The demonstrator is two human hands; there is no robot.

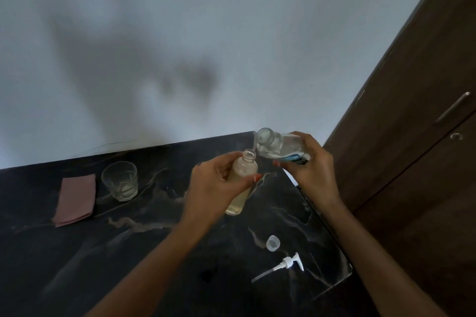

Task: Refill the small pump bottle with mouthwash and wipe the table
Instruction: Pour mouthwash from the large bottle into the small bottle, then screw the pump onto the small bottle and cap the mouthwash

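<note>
Dark marbled bench (154, 252) carrying the refill step. The right hand (313, 170) is gripping the tilted mouthwash bottle (277, 147), nearly drained, mouth just above the small pump bottle (242, 180). The left hand (213, 188) is clasping that bottle near the far right edge; yellowish liquid is filling its lower part. A glass (119, 180) is holding a little clear liquid beside the pink cloth (76, 199) toward the left edge. Pump head (283, 265) and cap (273, 243) are lying near the right corner. Next, judging by this: refitting the pump, then wiping.
</note>
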